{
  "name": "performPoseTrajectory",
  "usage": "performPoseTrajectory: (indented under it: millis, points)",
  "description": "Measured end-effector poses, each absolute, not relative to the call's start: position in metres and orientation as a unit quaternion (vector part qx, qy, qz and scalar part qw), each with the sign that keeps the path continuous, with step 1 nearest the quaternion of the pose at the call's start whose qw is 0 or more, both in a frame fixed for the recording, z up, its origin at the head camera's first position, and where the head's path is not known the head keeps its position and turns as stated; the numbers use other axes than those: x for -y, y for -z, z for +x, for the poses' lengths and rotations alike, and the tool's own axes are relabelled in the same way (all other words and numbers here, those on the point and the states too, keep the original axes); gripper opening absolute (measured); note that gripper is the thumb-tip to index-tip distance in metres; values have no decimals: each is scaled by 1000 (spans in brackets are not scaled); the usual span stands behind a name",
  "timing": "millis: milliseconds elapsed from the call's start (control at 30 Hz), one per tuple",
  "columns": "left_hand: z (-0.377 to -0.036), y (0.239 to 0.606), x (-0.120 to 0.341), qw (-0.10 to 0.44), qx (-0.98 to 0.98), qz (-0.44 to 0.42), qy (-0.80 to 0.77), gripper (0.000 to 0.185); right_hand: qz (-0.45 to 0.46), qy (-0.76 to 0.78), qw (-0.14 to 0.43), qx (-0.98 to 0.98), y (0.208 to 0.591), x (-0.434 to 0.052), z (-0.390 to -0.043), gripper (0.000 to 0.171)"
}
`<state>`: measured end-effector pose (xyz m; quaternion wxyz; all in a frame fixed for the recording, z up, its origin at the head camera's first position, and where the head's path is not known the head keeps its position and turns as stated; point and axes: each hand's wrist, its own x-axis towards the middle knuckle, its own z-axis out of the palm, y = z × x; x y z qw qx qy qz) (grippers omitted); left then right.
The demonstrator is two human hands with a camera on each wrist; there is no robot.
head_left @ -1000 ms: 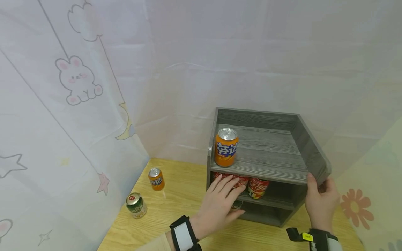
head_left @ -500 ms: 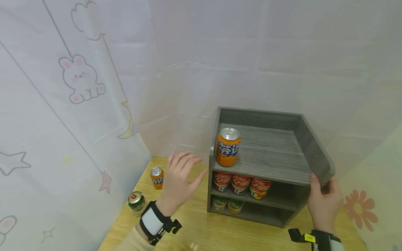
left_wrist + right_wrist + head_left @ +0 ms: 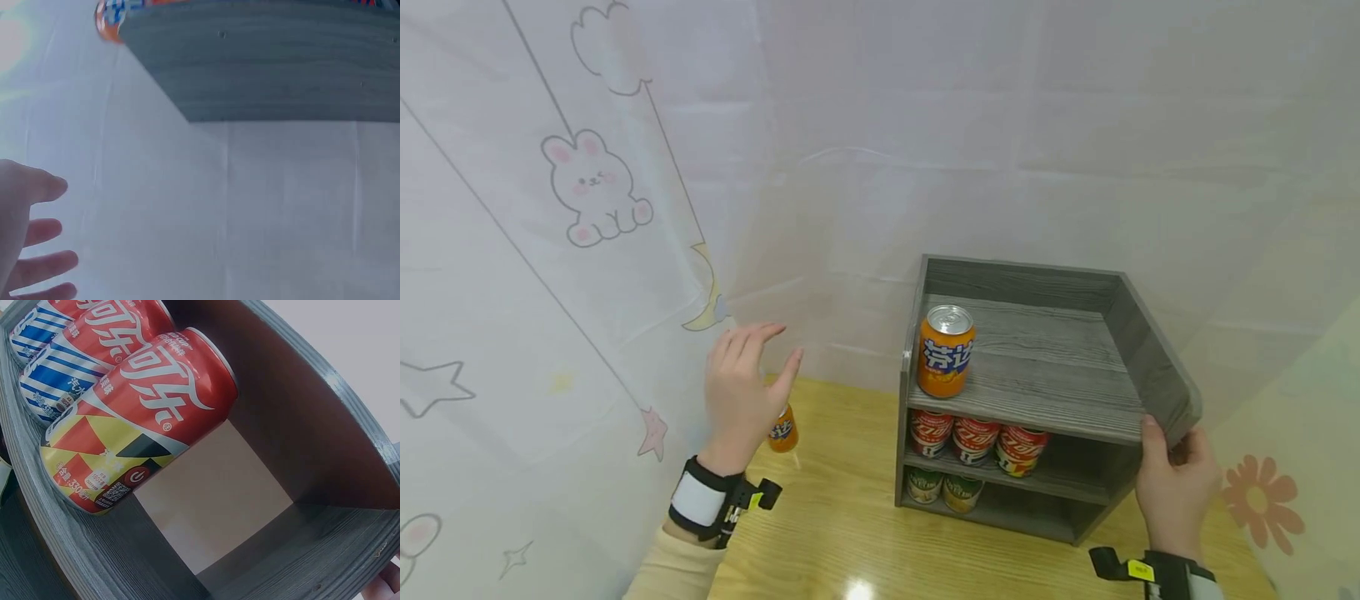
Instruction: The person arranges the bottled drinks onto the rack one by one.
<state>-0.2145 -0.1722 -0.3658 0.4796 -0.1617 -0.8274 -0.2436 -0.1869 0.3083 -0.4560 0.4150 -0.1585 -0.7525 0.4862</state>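
Observation:
My left hand [image 3: 741, 400] is raised over the left of the table, fingers apart, holding nothing. Partly behind it stands an orange soda can [image 3: 784, 433] on the table. My right hand [image 3: 1178, 483] grips the right side panel of a grey wooden shelf [image 3: 1037, 350], its thumb on the front edge. One orange can [image 3: 945, 358] stands upright at the left of the top tier. Red cola cans [image 3: 140, 419] line the left part of the middle tier. Two green cans [image 3: 962, 493] stand on the bottom tier.
A wooden table [image 3: 827, 517] bears the shelf. A pale printed curtain [image 3: 850, 208] closes off the back and the left side. The shelf's outer side panel [image 3: 262, 69] shows in the left wrist view.
My left hand has left the front of the middle tier and moved left across the table. It now hides the green can there. My right hand keeps its hold on the shelf.

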Motion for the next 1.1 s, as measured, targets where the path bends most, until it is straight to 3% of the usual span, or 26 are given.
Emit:
performPoseTrajectory:
  millis: [133, 500, 1100]
  points:
    - [-215, 370, 193, 428, 865, -121, 232, 41, -160, -495, 411, 748, 455, -309, -187, 34]
    - [-214, 397, 244, 204, 947, -11, 246, 51, -164, -497, 407, 749, 454, -308, -185, 34]
    - [-211, 476, 293, 70, 967, 73, 232, 59, -162, -488, 408, 754, 455, -308, -187, 36]
